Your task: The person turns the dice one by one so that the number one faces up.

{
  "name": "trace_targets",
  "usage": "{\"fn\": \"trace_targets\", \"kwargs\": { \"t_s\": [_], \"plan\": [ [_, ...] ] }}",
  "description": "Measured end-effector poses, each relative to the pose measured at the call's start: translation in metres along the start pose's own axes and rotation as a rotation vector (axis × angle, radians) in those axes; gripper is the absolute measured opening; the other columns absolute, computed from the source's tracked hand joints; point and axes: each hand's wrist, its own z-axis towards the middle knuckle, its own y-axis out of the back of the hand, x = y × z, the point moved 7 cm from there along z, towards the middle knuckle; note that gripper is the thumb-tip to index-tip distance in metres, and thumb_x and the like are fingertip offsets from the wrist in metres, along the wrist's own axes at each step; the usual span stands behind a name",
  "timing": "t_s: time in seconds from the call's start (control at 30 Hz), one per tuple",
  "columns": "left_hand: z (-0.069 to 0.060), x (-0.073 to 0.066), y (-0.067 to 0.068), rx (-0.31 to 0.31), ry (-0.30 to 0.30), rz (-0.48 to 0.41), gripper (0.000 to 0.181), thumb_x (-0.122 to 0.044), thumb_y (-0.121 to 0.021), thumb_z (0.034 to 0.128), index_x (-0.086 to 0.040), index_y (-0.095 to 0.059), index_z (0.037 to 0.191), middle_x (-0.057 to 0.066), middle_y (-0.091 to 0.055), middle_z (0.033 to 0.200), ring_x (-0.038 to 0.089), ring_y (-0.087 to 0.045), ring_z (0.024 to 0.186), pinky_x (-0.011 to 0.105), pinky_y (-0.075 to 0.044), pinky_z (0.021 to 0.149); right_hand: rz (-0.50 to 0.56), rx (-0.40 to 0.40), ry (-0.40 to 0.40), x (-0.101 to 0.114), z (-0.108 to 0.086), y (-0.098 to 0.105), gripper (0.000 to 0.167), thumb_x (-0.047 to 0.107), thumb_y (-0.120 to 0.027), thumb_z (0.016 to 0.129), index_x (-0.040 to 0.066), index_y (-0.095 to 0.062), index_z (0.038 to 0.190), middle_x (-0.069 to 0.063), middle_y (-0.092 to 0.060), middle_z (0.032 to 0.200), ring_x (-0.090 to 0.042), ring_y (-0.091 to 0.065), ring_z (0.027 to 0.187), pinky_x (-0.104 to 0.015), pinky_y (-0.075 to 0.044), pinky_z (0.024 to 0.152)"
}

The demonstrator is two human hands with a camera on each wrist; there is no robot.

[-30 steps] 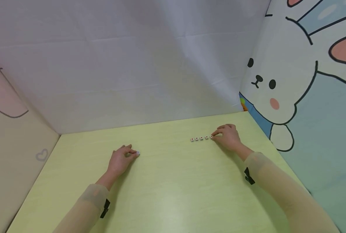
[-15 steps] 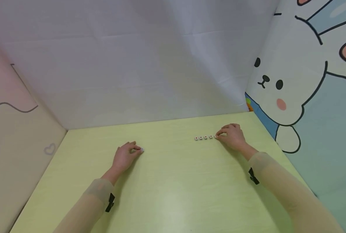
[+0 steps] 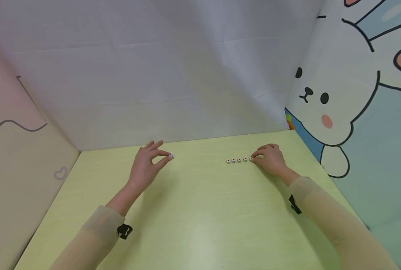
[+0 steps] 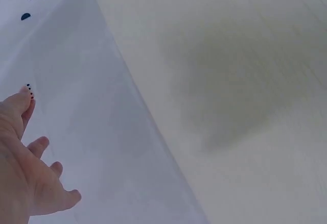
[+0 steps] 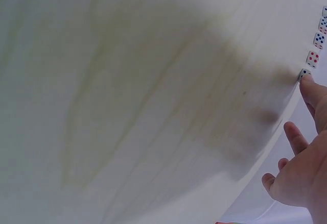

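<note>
Between thumb and index finger my left hand [image 3: 144,167] pinches a white die [image 3: 171,155], raised above the table with the other fingers spread. Dark pips show on that die at the fingertips in the left wrist view. Further right, several small white dice [image 3: 239,160] stand in a straight row on the table. My right hand [image 3: 270,159] holds the end die [image 5: 304,74] of this row at its right end, thumb and finger on its sides. Part of that die is hidden by the fingertips. Red and blue pips mark the neighbouring die [image 5: 313,58] and others.
The pale yellow table [image 3: 200,210] meets a white sheet wall [image 3: 173,75] along its far edge. On the right rises a wall [image 3: 372,150] printed with a cartoon rabbit. A pink and cream wall [image 3: 18,168] borders the left side.
My left hand has lifted its die off the table and moved it up and slightly right. The right hand stays at the end of the row. The head view shifted a little.
</note>
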Motion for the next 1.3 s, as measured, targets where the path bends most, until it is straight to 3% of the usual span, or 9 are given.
{"fn": "trace_targets", "kwargs": {
  "t_s": [0.17, 0.37, 0.57, 0.73, 0.9, 1.3],
  "plan": [
    [-0.002, -0.027, -0.011, 0.054, -0.047, -0.040, 0.017, -0.028, -0.079, 0.0924, -0.015, -0.081, 0.104, 0.012, -0.053, 0.151, 0.038, -0.033, 0.149, 0.066, -0.013, 0.121, 0.003, -0.003, -0.009, 0.000, 0.002, -0.001, 0.021, 0.028, -0.072, 0.097, 0.013, -0.081, 0.109, -0.023, -0.059, 0.137, -0.051, -0.027, 0.140, -0.069, -0.022, 0.113],
    [-0.014, -0.041, -0.048, 0.141, -0.076, -0.012, 0.015, -0.030, -0.080, 0.0909, -0.019, -0.082, 0.101, 0.009, -0.056, 0.149, 0.036, -0.038, 0.147, 0.064, -0.016, 0.121, -0.002, -0.006, -0.014, 0.000, 0.002, -0.002, 0.021, 0.027, -0.072, 0.097, 0.013, -0.081, 0.110, -0.022, -0.059, 0.137, -0.050, -0.027, 0.140, -0.069, -0.023, 0.112],
    [-0.029, -0.035, -0.092, 0.243, -0.047, 0.060, 0.011, -0.032, -0.080, 0.0908, -0.023, -0.082, 0.098, 0.006, -0.057, 0.148, 0.034, -0.038, 0.147, 0.063, -0.017, 0.121, -0.018, 0.000, -0.007, 0.000, 0.002, -0.003, 0.022, 0.028, -0.071, 0.098, 0.012, -0.080, 0.111, -0.023, -0.058, 0.139, -0.050, -0.027, 0.141, -0.070, -0.024, 0.112],
    [-0.036, -0.025, -0.116, 0.292, -0.007, 0.099, 0.011, -0.033, -0.080, 0.0899, -0.023, -0.082, 0.094, 0.006, -0.059, 0.146, 0.034, -0.039, 0.147, 0.064, -0.017, 0.121, -0.007, 0.012, -0.013, 0.000, 0.002, -0.003, 0.022, 0.028, -0.071, 0.098, 0.012, -0.080, 0.111, -0.023, -0.058, 0.139, -0.050, -0.027, 0.141, -0.070, -0.023, 0.112],
    [-0.039, -0.019, -0.127, 0.310, 0.018, 0.106, 0.010, -0.034, -0.080, 0.0901, -0.025, -0.082, 0.092, 0.004, -0.059, 0.146, 0.034, -0.038, 0.147, 0.064, -0.017, 0.121, -0.011, 0.012, -0.020, -0.001, 0.002, -0.002, 0.023, 0.028, -0.071, 0.098, 0.012, -0.080, 0.112, -0.023, -0.059, 0.138, -0.050, -0.027, 0.141, -0.070, -0.023, 0.113],
    [-0.047, -0.016, -0.137, 0.333, 0.027, 0.136, 0.012, -0.036, -0.080, 0.0903, -0.024, -0.081, 0.093, 0.006, -0.059, 0.146, 0.036, -0.039, 0.146, 0.065, -0.019, 0.120, 0.002, 0.013, -0.017, -0.002, 0.001, -0.003, 0.023, 0.027, -0.071, 0.099, 0.012, -0.080, 0.112, -0.023, -0.058, 0.138, -0.050, -0.026, 0.141, -0.068, -0.021, 0.114]
  ]
}}
